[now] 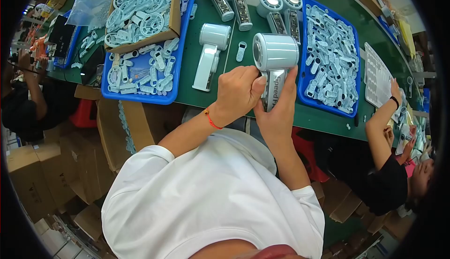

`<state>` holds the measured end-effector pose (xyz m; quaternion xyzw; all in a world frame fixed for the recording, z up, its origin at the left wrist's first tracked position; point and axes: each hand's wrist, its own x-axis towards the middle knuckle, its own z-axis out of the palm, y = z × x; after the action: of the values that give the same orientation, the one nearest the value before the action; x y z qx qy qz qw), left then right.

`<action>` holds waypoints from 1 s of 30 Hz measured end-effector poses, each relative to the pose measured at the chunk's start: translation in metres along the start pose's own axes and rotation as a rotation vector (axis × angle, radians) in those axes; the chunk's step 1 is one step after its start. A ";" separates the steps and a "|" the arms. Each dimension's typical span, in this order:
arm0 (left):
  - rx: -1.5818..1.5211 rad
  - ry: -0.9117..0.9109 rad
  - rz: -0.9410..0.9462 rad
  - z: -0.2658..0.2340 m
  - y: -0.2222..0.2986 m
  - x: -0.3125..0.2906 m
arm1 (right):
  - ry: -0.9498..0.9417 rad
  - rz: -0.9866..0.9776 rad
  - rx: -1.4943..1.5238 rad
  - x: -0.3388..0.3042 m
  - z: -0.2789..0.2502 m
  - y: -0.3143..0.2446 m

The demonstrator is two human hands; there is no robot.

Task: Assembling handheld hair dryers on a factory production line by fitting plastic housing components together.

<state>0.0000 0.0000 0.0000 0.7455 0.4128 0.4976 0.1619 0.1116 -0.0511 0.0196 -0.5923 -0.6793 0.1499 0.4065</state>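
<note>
My right hand (280, 116) grips the handle of a pale blue-grey handheld fan (277, 52), its round head up and to the right of my left hand. Dark lettering runs along the handle. My left hand (238, 92) is closed in a fist against the handle's left side, thumb pressed on it; what its fingers hold, if anything, is hidden. Left of the hands, another handheld fan (214, 41) lies on the green table. Between the two fans lies a small pale button cover (241, 51).
Several fans (240, 11) with exposed circuitry in their handles stand at the back. A blue tray (304, 87) of small covers is at right; another blue tray (174, 87) at left carries a cardboard box (176, 10) of ring parts. A co-worker (375, 165) sits at right.
</note>
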 end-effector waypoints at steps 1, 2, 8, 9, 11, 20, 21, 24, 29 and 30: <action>-0.001 -0.004 -0.018 -0.001 0.000 -0.001 | 0.001 0.040 0.010 0.000 0.001 -0.002; -0.001 -0.008 -0.036 -0.001 0.001 -0.003 | 0.001 0.079 0.020 0.000 0.001 -0.004; -0.065 0.014 -0.117 -0.004 -0.004 0.006 | 0.030 -0.002 0.127 0.013 0.005 0.001; -0.065 0.012 -0.119 -0.006 -0.004 0.009 | 0.029 0.001 0.127 0.014 0.001 0.000; -0.023 -0.060 -0.156 -0.013 -0.005 0.015 | -0.174 0.387 0.634 0.019 -0.009 -0.005; -0.236 -0.132 -0.259 -0.003 0.000 0.014 | -0.020 0.101 0.296 0.009 -0.003 0.015; -0.236 -0.123 -0.243 -0.001 0.000 0.015 | -0.015 0.110 0.304 0.008 -0.003 0.016; -0.200 -0.132 -0.241 -0.001 0.000 0.016 | -0.032 0.113 0.335 0.005 -0.004 0.021; -0.242 0.006 -0.188 0.002 0.008 0.020 | -0.006 0.282 0.867 0.005 0.001 0.000; -0.215 0.042 -0.143 0.003 0.010 0.024 | 0.097 0.302 0.884 0.003 0.004 -0.005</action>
<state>0.0112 0.0129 0.0197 0.6820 0.4125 0.5416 0.2673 0.1048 -0.0481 0.0218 -0.4609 -0.4366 0.4545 0.6248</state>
